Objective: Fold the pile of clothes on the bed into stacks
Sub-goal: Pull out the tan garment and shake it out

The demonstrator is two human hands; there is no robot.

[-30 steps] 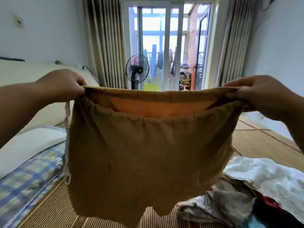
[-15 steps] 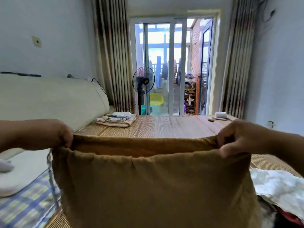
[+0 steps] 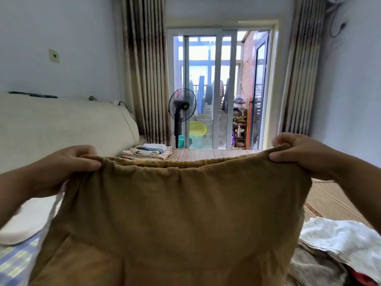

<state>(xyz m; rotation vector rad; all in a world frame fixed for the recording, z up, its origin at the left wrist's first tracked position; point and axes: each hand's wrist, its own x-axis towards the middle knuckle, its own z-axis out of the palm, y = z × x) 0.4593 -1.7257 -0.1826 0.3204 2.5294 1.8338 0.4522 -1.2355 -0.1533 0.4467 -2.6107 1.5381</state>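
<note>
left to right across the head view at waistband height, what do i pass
left hand gripping one end of the waistband → brown garment → right hand gripping the other end

Gripping brown shorts (image 3: 175,223) by the waistband, left hand (image 3: 68,168) at one end, right hand (image 3: 303,155) at the other, spread wide over the bed mat (image 3: 334,199) | far end: small folded stack (image 3: 147,152), standing fan (image 3: 182,107) behind | lower right: unfolded clothes heap (image 3: 340,244) | left: white pillow (image 3: 24,221)
</note>
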